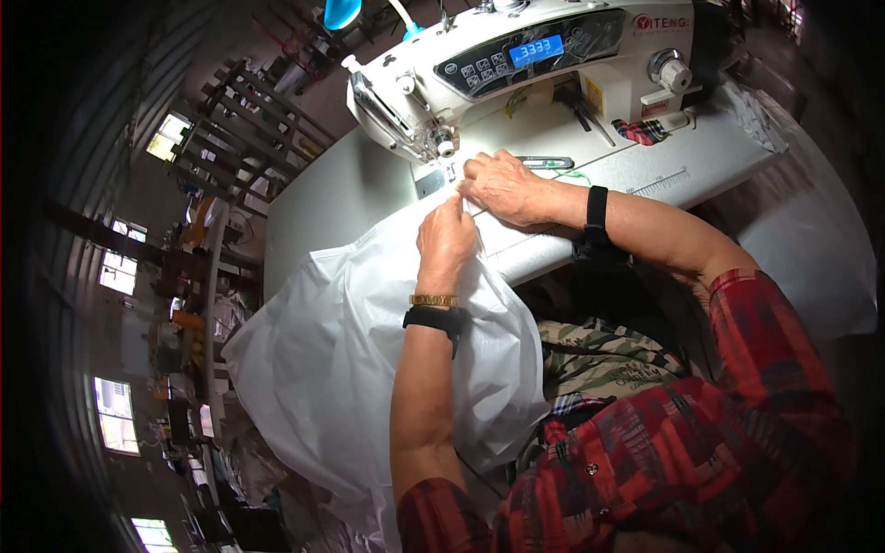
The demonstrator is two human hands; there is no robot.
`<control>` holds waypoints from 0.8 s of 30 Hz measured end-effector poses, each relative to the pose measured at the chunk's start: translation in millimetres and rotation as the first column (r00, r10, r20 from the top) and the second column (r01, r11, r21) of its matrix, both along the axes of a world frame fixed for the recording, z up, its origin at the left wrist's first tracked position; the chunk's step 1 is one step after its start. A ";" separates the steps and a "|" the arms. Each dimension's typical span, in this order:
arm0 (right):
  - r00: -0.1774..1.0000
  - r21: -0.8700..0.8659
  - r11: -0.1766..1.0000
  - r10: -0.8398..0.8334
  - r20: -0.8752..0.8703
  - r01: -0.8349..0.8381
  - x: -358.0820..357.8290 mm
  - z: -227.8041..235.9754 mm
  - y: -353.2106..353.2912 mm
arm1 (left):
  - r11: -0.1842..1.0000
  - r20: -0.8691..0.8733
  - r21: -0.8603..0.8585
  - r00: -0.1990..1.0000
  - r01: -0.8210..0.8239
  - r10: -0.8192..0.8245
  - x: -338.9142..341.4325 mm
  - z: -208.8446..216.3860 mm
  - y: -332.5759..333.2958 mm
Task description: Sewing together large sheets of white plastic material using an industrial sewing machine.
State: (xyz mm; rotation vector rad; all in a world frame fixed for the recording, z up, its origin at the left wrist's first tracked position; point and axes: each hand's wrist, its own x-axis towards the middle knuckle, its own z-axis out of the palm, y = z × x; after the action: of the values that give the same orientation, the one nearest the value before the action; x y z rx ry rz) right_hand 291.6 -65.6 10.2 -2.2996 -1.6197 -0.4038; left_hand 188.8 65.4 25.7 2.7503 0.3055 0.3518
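Note:
A large sheet of thin white fabric [341, 369] hangs over the table's front edge and down across my lap. My left hand [446, 238] pinches its upper edge just in front of the presser foot [452, 172] of a white sewing machine [396, 101]. Close beside it, my right hand [507, 187] has its fingers bent down at the same edge, with the fingertips together. What lies under the right fingers is mostly hidden. Both hands are near the needle area, lit brightly by the machine's lamp.
Behind my right hand lie small thread snips [546, 163] with green thread near them. Black-handled scissors [581, 109] rest against the machine body. A red plaid scrap [640, 132] sits by its base. More pale material [811, 221] hangs at the right. A blue lamp [341, 13] stands at the upper left.

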 end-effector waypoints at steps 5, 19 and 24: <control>0.997 -0.048 0.997 -0.049 0.063 0.052 -4.6 7.7 7.4 | 0.913 -0.029 0.402 0.998 0.064 -0.057 -15.1 0.5 -3.0; 0.986 0.025 0.998 -0.055 0.160 0.052 1.8 -5.9 15.2 | 0.975 0.077 0.202 0.991 0.095 -0.112 -2.7 -14.7 9.9; 0.993 0.041 0.999 -0.025 0.118 0.021 3.1 -6.9 17.6 | 0.970 0.069 0.228 0.992 0.088 -0.106 1.1 -15.8 11.8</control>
State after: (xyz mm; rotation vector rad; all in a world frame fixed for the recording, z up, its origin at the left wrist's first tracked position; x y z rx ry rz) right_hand 294.7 -48.0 3.3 -2.3060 -1.6249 -0.5828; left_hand 189.9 77.3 9.9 2.9486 0.1152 0.4974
